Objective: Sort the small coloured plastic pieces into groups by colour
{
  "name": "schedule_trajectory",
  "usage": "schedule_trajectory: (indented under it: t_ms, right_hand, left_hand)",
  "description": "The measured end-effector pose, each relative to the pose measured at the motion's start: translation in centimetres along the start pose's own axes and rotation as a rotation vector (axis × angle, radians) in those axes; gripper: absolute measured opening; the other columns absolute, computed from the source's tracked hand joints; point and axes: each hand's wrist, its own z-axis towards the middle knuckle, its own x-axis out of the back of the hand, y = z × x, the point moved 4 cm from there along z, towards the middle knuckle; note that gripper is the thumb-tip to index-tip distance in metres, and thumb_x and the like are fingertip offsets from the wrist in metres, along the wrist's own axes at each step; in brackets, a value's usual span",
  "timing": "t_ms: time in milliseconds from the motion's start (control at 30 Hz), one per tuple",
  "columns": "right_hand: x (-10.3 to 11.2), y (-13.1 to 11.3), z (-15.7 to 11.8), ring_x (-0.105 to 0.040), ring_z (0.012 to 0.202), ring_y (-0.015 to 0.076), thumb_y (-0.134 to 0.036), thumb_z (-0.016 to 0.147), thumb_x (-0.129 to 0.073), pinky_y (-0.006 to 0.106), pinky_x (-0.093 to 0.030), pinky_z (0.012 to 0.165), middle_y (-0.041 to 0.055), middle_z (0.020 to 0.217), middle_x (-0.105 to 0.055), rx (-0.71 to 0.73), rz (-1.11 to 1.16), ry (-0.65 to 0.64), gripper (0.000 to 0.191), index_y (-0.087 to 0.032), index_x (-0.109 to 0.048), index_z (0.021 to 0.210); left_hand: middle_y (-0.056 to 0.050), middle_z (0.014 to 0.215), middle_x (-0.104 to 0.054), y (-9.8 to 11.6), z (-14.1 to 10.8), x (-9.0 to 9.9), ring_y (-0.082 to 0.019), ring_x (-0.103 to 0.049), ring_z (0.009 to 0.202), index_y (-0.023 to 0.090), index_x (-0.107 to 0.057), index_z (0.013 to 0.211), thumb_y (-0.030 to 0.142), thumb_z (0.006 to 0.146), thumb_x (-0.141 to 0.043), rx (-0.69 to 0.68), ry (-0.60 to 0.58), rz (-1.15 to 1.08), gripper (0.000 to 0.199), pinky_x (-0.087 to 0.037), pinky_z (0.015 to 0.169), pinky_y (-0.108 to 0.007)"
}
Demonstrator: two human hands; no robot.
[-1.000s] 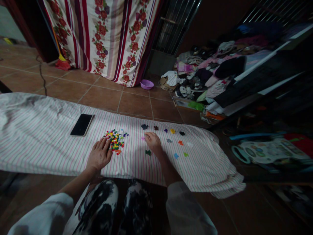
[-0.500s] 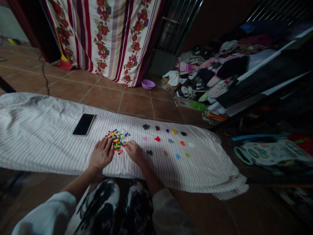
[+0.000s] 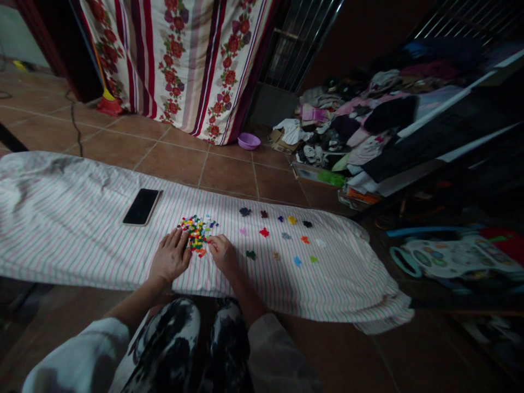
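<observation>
A mixed pile of tiny coloured pieces (image 3: 197, 232) lies on the striped cloth (image 3: 82, 240); their exact kind is too small to make out. My left hand (image 3: 170, 256) rests flat at the pile's left edge, fingers stretched out and touching it. At the right edge, my right hand (image 3: 223, 253) has thumb and forefinger pinched among the pieces; what sits between the fingertips is not clear. To the right are several small heaps of one colour each, among them a red heap (image 3: 264, 232), a dark green heap (image 3: 251, 255) and a yellow heap (image 3: 292, 220).
A phone (image 3: 142, 207) lies on the cloth left of the pile. Beyond the cloth, a purple basin (image 3: 249, 141) stands on the tiled floor by a flowered curtain (image 3: 176, 65). Heaped clothes (image 3: 327, 120) fill the back right.
Both hands stay almost where they were at the pile. My right fingertips have shifted very slightly; the small heaps look the same.
</observation>
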Motion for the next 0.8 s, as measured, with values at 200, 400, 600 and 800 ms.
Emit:
schedule_trajectory:
  t_ms: [200, 400, 600, 800]
  right_hand:
    - [-0.26, -0.08, -0.39, -0.064, 0.090, 0.0175, -0.015, 0.089, -0.054, 0.027, -0.049, 0.082, 0.0038, 0.094, -0.067, 0.004, -0.054, 0.058, 0.020, -0.024, -0.070, 0.096]
    - [-0.15, 0.00, -0.65, -0.064, 0.093, 0.0157, -0.015, 0.091, -0.053, 0.025, -0.049, 0.084, 0.0035, 0.095, -0.068, 0.027, -0.001, 0.083, 0.018, -0.022, -0.069, 0.095]
    - [-0.07, 0.23, -0.67, -0.065, 0.090, 0.0162, -0.016, 0.091, -0.051, 0.026, -0.049, 0.083, 0.0034, 0.093, -0.070, 0.019, 0.057, 0.138, 0.018, -0.022, -0.067, 0.094]
    - [-0.04, 0.20, -0.76, -0.065, 0.089, 0.0166, -0.016, 0.090, -0.050, 0.026, -0.050, 0.081, 0.0035, 0.094, -0.070, 0.008, 0.067, 0.157, 0.018, -0.022, -0.066, 0.096]
  left_hand:
    - [-0.020, 0.140, -0.054, -0.03, -0.02, -0.04, -0.032, -0.044, 0.136, 0.009, -0.052, 0.134, 0.037, 0.091, -0.039, 0.002, -0.010, 0.002, 0.052, -0.036, 0.111, -0.048]
    - [-0.022, 0.140, -0.052, -0.02, -0.05, -0.05, -0.033, -0.043, 0.136, 0.007, -0.051, 0.134, 0.037, 0.091, -0.039, -0.014, -0.015, 0.020, 0.054, -0.036, 0.111, -0.048]
    - [-0.021, 0.139, -0.054, -0.06, -0.10, -0.12, -0.033, -0.044, 0.135, 0.007, -0.051, 0.134, 0.038, 0.092, -0.038, -0.029, -0.006, 0.045, 0.054, -0.036, 0.111, -0.048]
    - [-0.021, 0.138, -0.055, -0.21, -0.21, -0.36, -0.033, -0.045, 0.135, 0.007, -0.052, 0.133, 0.038, 0.092, -0.036, -0.045, 0.016, 0.074, 0.054, -0.037, 0.110, -0.048]
